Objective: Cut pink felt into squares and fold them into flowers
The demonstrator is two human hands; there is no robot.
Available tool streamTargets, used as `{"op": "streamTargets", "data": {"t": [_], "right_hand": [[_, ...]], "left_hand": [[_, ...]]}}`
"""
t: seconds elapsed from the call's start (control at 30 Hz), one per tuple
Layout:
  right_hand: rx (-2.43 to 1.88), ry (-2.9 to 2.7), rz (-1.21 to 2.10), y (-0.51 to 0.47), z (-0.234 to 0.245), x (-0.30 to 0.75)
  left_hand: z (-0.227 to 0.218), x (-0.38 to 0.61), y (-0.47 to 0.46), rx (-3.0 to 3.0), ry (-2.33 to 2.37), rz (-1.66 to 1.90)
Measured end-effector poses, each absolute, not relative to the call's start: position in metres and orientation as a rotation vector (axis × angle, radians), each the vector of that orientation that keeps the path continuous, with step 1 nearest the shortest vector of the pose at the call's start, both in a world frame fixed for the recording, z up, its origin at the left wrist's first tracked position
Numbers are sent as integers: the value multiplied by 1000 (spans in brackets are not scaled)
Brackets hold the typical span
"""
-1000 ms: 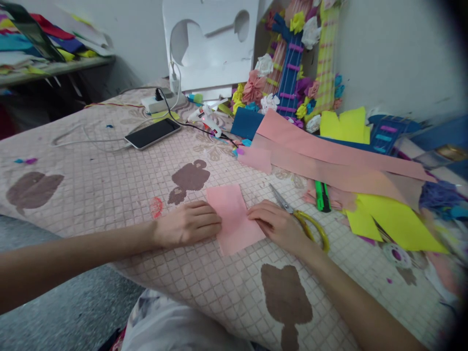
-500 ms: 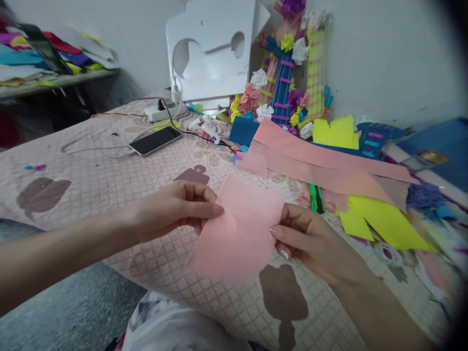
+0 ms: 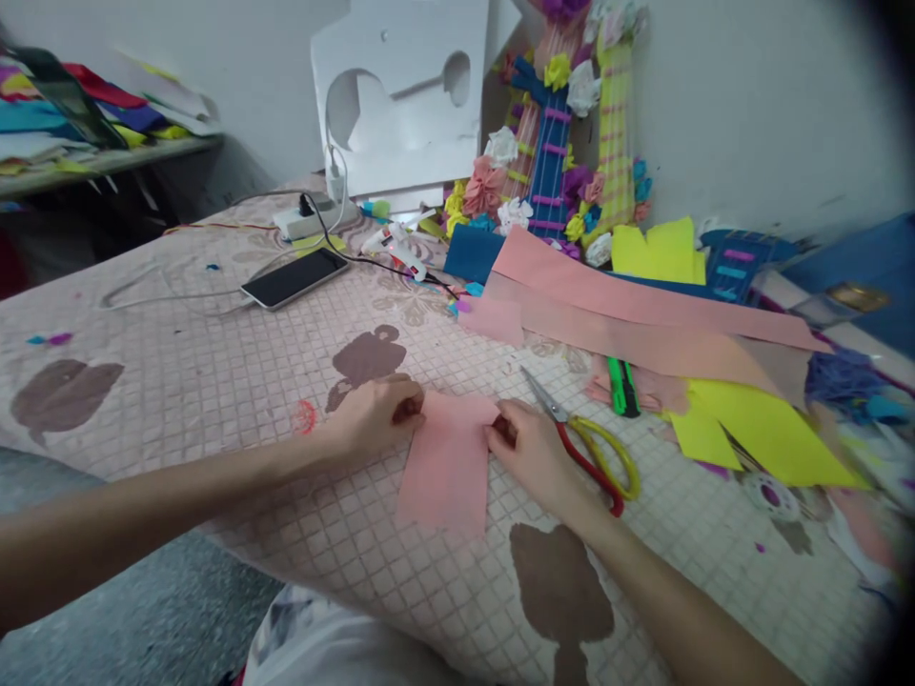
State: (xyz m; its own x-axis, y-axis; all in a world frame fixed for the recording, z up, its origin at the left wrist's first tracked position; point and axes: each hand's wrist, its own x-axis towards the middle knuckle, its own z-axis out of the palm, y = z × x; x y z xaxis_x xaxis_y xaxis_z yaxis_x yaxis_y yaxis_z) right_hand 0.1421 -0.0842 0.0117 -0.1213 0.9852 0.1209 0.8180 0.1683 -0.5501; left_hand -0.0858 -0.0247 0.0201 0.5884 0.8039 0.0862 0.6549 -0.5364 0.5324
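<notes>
A pink felt piece lies on the quilted table cover in front of me. My left hand pinches its upper left corner, fingers curled. At the upper right corner my right hand pinches the same piece. Scissors with yellow and red handles lie just right of my right hand, blades pointing away from me.
Long pink felt strips, yellow felt and a green marker lie to the right. A phone, a glue gun and a power strip sit farther back. A decorated felt guitar leans on the wall.
The pink piece was flat on the table, was lifted and turned in both hands, and now lies back down with both hands pinching its top corners.
</notes>
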Motion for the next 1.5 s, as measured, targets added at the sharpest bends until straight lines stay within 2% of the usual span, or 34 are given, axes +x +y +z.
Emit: {"op": "streamTargets", "data": {"t": [0.13, 0.43, 0.63, 1.1, 1.5], "right_hand": [[-1674, -2021, 478, -83, 10, 144], [-1695, -2002, 519, -83, 13, 143], [-1668, -1913, 562, -78, 13, 145], [-1557, -1984, 380, -75, 5, 148], [-1473, -2129, 380, -83, 8, 150]], "left_hand": [[27, -84, -16, 2379, 1095, 375], [22, -74, -6, 2184, 1058, 609], [18, -75, -8, 2233, 1066, 623], [17, -78, -13, 2277, 1016, 700], [9, -86, -16, 2548, 838, 687]]}}
